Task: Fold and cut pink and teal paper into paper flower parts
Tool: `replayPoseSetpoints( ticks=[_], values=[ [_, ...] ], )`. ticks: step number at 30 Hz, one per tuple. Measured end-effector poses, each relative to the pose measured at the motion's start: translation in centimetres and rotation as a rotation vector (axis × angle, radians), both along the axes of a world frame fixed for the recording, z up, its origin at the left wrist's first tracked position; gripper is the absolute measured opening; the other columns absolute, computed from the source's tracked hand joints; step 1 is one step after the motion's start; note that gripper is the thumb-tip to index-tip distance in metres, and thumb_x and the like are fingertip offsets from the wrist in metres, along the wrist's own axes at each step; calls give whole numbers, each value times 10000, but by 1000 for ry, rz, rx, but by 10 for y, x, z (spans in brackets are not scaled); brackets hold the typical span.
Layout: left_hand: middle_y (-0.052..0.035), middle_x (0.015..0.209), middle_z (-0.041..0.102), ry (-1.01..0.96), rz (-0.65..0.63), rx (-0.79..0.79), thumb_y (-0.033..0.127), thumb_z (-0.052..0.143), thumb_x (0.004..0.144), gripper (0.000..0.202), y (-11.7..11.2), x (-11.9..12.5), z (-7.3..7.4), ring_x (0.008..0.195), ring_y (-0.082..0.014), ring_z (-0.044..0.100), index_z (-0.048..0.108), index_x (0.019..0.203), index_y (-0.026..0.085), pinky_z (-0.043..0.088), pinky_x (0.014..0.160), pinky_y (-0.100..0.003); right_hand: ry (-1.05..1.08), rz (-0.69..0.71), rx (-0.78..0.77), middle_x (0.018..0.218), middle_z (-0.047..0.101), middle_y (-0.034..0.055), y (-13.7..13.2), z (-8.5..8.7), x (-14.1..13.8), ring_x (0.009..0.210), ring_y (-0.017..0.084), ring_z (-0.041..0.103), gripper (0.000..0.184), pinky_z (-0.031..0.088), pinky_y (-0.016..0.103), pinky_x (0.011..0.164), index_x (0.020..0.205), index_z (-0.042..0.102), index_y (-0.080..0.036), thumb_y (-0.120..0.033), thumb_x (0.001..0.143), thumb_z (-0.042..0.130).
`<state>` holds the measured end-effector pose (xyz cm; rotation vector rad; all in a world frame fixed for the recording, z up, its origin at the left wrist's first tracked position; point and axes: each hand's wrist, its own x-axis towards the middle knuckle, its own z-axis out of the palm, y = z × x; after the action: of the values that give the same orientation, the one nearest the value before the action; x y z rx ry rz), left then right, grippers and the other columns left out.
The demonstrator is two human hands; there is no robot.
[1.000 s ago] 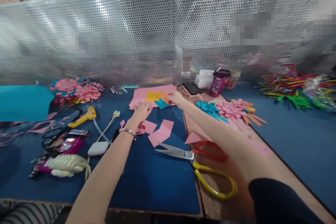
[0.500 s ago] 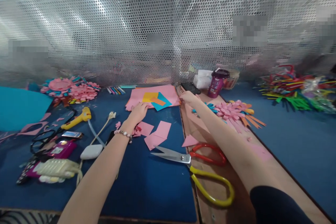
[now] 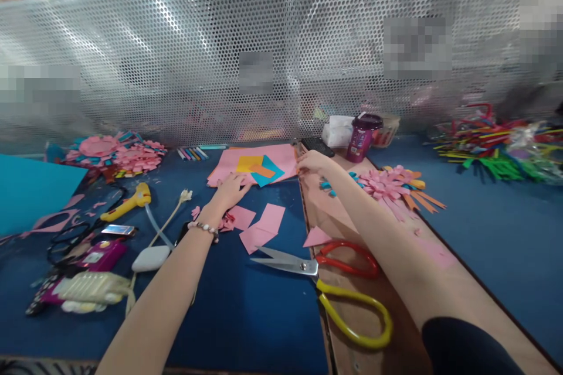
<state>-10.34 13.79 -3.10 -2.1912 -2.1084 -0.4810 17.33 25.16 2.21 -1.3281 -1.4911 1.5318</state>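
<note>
A stack of pink paper point(image 3: 226, 159), with orange showing at its edges, lies at the back of the blue table. On top are a yellow piece point(image 3: 244, 164), a blue piece point(image 3: 273, 171) and a small orange strip point(image 3: 263, 170). My left hand point(image 3: 231, 188) rests on the stack's front left edge, its fingers stretched out and thumb apart. At the right edge, my right hand point(image 3: 315, 162) has its fingers curled onto the paper; the fingertips are partly hidden. Closer to me lie pink paper squares point(image 3: 268, 221) and large scissors point(image 3: 303, 268) with red and yellow handles, blades apart.
Left are a yellow glue gun point(image 3: 127, 202), cords, a white case point(image 3: 151, 258) and a power strip point(image 3: 94, 288). Paper flowers point(image 3: 116, 152) and markers point(image 3: 192, 154) lie behind. A purple cup point(image 3: 364, 137) stands back right, near a pink paper flower point(image 3: 387, 184). Perforated metal panels point(image 3: 185, 70) close off the back.
The view has shifted slightly. My left thumb has spread from the fingers, and my right fingers have drawn in at the stack's right edge. The paper and scissors lie much as before.
</note>
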Motion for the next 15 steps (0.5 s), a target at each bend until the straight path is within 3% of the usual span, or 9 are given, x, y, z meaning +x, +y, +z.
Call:
replayPoseSetpoints(
  ticks=[2,5,10,15],
  values=[
    [-163,1421,532,5,11,1,505,439,962,504,1,0,-2,1346,-306,436,578,1315,173,326,1118,-500,68,20,-40,534,605,27,0,3,-2,523,155,593,61,573,340,672,753,622,-127,-87,769,665],
    [-165,1426,528,9,3,-6,540,431,957,566,2,-1,-4,1353,-311,423,560,1341,145,307,1131,-482,152,69,-104,607,644,51,1,2,-5,557,155,602,142,563,351,694,795,604,-132,-47,846,503],
    [-152,1382,566,24,7,32,541,437,955,535,2,7,2,1305,-339,461,590,1302,164,352,1091,-503,225,57,-66,727,705,73,-1,-4,-9,630,148,602,171,523,304,706,832,589,-144,-20,759,496],
    [-139,1319,613,-3,-242,44,456,490,957,495,7,38,15,1239,-262,553,530,1356,166,418,1056,-399,43,128,80,814,737,59,-9,2,-19,662,139,590,228,501,280,698,858,630,-153,-39,688,528]
  ],
)
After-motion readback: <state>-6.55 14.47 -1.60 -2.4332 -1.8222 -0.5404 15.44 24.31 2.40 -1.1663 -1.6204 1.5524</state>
